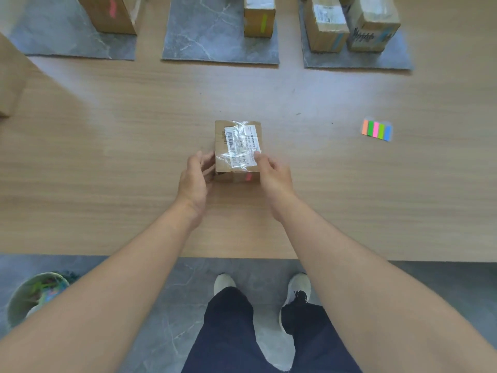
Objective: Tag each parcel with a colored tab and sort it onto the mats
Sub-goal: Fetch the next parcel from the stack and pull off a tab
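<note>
The small cardboard parcel (pixel 236 135) stands near the middle of the tabletop (pixel 107 157), a little nearer the near edge than the far one. Its top bears a white shipping label under glossy clear tape. A pink tab (pixel 248 176) is stuck on the side wall facing the near edge.

Both hands are on the parcel. The left hand (pixel 195 179) lies against its left wall with the fingers curved onto the cardboard, thumb raised beside the top edge. The right hand (pixel 274 173) is at the near right corner, its grip clamped there: thumb on the taped label, fingers down the right wall.

Towards the right edge, well apart from the parcel, lies a pad of sticky tabs (pixel 376 129) with orange, green, pink, green and blue strips side by side.

Along the far edge lie three grey marbled mats. The left mat (pixel 53 36) carries a carton with a pink strip (pixel 107 20). The middle mat (pixel 204 36) carries a carton with a yellow-green strip (pixel 259 25). The right mat (pixel 357 59) carries two cartons (pixel 324 25) standing just beside each other, each with blue marks on its near face. A large brown box (pixel 10 76) juts in at the left edge.

Below the near edge is a grey floor (pixel 161 292), with pale shoes (pixel 224 282), dark trousers and a round tub (pixel 21 302) of coloured bits at the left.
</note>
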The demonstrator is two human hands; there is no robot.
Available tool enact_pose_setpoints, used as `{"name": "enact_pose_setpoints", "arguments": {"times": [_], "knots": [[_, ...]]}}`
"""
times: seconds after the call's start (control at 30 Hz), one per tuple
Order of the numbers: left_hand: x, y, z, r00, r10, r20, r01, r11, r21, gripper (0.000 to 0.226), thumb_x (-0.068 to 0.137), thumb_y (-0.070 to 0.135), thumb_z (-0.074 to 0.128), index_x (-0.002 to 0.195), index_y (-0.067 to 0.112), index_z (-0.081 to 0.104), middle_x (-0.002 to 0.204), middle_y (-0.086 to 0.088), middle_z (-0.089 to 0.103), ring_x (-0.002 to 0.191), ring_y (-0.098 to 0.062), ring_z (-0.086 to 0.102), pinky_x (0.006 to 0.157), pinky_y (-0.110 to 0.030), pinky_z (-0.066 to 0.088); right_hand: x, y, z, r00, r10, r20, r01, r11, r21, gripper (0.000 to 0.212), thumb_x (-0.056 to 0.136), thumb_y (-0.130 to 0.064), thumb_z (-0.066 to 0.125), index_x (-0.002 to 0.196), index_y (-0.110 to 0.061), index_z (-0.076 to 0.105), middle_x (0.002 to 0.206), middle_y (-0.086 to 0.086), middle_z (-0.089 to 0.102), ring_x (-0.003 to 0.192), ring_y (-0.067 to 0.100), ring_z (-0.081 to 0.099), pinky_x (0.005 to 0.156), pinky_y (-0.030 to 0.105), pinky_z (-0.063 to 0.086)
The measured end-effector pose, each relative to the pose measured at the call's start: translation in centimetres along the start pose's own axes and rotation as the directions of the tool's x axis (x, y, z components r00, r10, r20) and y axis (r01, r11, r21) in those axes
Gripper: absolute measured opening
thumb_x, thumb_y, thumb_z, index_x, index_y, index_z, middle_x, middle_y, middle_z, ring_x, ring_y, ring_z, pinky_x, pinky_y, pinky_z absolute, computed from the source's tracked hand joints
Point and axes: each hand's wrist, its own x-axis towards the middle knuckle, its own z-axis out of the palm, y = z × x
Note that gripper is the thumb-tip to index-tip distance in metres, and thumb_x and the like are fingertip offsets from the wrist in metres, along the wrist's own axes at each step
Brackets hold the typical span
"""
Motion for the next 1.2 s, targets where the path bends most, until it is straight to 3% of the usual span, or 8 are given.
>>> {"name": "enact_pose_setpoints", "arguments": {"times": [0.07,0.17,0.43,0.67,0.83,0.97,1.03,1.2], "knots": [[-0.5,1.2,0.3,1.0,0.009,0.029,-0.009,1.0,0.011,0.039,0.1,0.041,0.034,0.094,0.027,0.07,0.08,0.021,0.073,0.083,-0.005,0.064,0.073,-0.02,0.047,-1.0,-1.0,0.1,1.0,0.002,0.005,-0.002,1.0,-0.004,0.034,0.095,-0.039,0.053,0.07,-0.017,0.058,0.07,0.003,0.058,0.066,0.022,0.052,0.067,0.036,0.042],[-1.1,4.0,0.7,0.998,0.048,0.031,-0.049,0.999,0.01,0.039,0.103,0.037,0.032,0.105,0.025,0.069,0.085,0.017,0.071,0.083,-0.008,0.062,0.076,-0.022,0.047,-2.0,-4.1,-0.2,0.997,-0.077,-0.021,0.077,0.997,0.004,0.052,0.1,-0.028,0.047,0.05,-0.024,0.037,0.052,-0.017,0.032,0.049,0.005,0.027,0.05,0.023,0.023],[-5.4,15.4,2.4,0.955,0.273,0.112,-0.278,0.96,0.025,0.04,0.103,0.036,0.032,0.094,0.026,0.069,0.08,0.02,0.073,0.085,-0.008,0.065,0.087,-0.027,0.048,-6.1,-15.4,-2.0,0.926,-0.372,-0.062,0.37,0.928,-0.045,0.036,0.101,-0.033,0.04,0.092,-0.019,0.073,0.091,-0.003,0.074,0.092,0.02,0.066,0.081,0.038,0.052],[-10.8,25.4,3.2,0.905,0.397,0.156,-0.408,0.912,0.043,0.044,0.104,0.041,0.031,0.096,0.024,0.07,0.082,0.015,0.074,0.086,-0.014,0.065,0.085,-0.029,0.049,-11.4,-24.5,-4.4,0.841,-0.535,-0.078,0.534,0.845,-0.04,0.032,0.106,-0.027,0.045,0.107,-0.011,0.073,0.109,-0.006,0.069,0.105,0.016,0.056,0.086,0.029,0.048],[-15.0,32.0,3.0,0.897,0.404,0.177,-0.425,0.899,0.102,0.058,0.083,0.063,0.036,0.097,0.023,0.077,0.095,0.006,0.078,0.102,-0.023,0.07,0.095,-0.039,0.053,-14.0,-30.4,-6.1,0.782,-0.616,-0.093,0.607,0.787,-0.114,0.037,0.098,-0.033,0.045,0.078,-0.006,0.059,0.072,0.01,0.057,0.066,0.018,0.048,0.063,0.036,0.038],[-18.2,37.4,3.9,0.863,0.463,0.199,-0.481,0.875,0.049,0.052,0.1,0.05,0.032,0.096,0.016,0.071,0.086,0.0,0.073,0.084,-0.022,0.067,0.086,-0.035,0.055,-15.7,-36.2,-7.7,0.726,-0.679,-0.113,0.664,0.734,-0.143,0.038,0.097,-0.031,0.047,0.063,-0.019,0.037,0.063,0.003,0.036,0.061,0.017,0.032,0.06,0.035,0.026],[-19.4,39.7,4.2,0.845,0.496,0.201,-0.512,0.858,0.037,0.051,0.103,0.047,0.031,0.099,0.016,0.07,0.087,0.0,0.072,0.077,-0.02,0.068,0.075,-0.031,0.057,-16.4,-38.9,-8.3,0.703,-0.702,-0.112,0.686,0.712,-0.149,0.039,0.096,-0.032,0.047,0.061,-0.02,0.035,0.062,0.004,0.035,0.06,0.018,0.031,0.059,0.035,0.026],[-21.7,44.2,3.9,0.795,0.568,0.214,-0.593,0.802,0.07,0.056,0.102,0.05,0.026,0.114,0.015,0.068,0.099,-0.004,0.071,0.087,-0.024,0.068,0.082,-0.032,0.054,-17.0,-43.9,-8.8,0.687,-0.717,-0.118,0.704,0.697,-0.138,0.046,0.079,-0.053,0.043,0.062,-0.01,0.043,0.064,0.006,0.046,0.064,0.019,0.042,0.063,0.04,0.038]]}}
